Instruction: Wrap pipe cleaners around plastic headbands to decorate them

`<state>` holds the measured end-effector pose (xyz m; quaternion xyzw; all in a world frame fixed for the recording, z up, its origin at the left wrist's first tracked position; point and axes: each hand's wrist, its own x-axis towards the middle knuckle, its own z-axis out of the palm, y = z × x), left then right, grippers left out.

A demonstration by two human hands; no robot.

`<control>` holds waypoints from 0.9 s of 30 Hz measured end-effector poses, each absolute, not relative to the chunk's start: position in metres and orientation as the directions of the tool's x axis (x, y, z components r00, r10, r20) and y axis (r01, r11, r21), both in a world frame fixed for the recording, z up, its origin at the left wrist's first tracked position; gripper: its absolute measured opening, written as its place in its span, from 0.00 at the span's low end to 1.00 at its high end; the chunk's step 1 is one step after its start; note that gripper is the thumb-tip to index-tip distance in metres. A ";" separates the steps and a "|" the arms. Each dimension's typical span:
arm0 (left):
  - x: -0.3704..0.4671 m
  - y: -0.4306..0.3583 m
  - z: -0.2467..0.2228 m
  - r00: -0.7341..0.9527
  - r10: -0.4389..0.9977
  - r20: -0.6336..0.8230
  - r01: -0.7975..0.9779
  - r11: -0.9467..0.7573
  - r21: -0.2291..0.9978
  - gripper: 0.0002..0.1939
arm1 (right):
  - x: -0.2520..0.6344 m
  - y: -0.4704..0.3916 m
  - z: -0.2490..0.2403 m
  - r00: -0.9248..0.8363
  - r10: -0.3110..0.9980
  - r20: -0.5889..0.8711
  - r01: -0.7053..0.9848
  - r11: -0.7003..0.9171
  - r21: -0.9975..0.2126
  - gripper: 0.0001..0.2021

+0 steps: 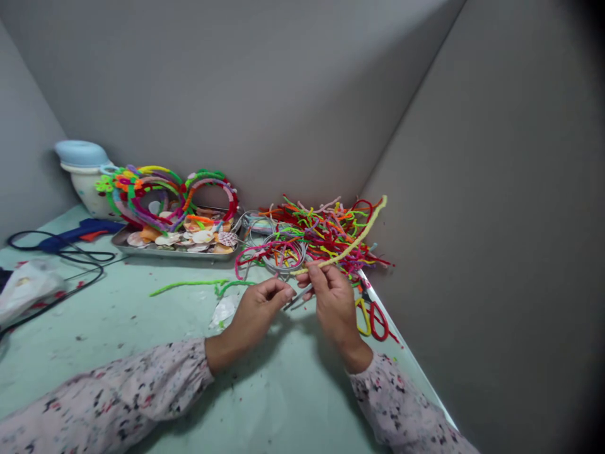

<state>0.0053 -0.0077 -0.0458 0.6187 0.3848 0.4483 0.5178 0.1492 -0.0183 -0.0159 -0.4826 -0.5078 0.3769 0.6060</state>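
Note:
My right hand (333, 306) is closed round a pale yellow pipe cleaner (362, 238), which sticks out up and to the right in a curve. Below its fingers a thin grey metal piece with two narrow tips (301, 297) points left; its kind is unclear. My left hand (259, 312) is close by on the left, thumb and forefinger pinched together near those tips. Whatever lies in that pinch is too small to make out. Green pipe cleaners (189, 285) lie on the table just left of my left hand.
A tangled heap of coloured pipe cleaners (326, 221) lies behind my hands, beside coiled grey wire (269, 252). Scissors with red and yellow handles (378, 320) rest at the right edge. A metal tray (189, 254) holds shells and headbands. A blue glue gun (70, 236) and black cable lie left.

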 end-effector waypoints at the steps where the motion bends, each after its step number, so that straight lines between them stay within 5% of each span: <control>1: 0.005 -0.005 -0.048 0.284 0.948 0.144 0.005 -0.152 0.988 0.13 | 0.151 -0.017 -0.014 0.226 0.938 0.264 0.033 0.263 -0.964 0.14; 8: 0.002 0.001 -0.061 0.253 0.958 0.138 0.098 -0.167 0.981 0.17 | 0.171 -0.006 0.005 0.374 0.868 0.326 -0.016 0.358 -0.934 0.13; 22: 0.007 -0.008 -0.048 0.427 0.897 0.112 0.122 -0.180 0.976 0.17 | 0.170 -0.007 0.001 0.332 0.895 0.296 -0.025 0.322 -0.946 0.14; 27: 0.006 -0.008 -0.049 0.327 0.935 0.139 0.238 -0.223 0.945 0.18 | 0.189 -0.006 0.021 0.430 0.829 0.358 -0.079 0.429 -0.900 0.11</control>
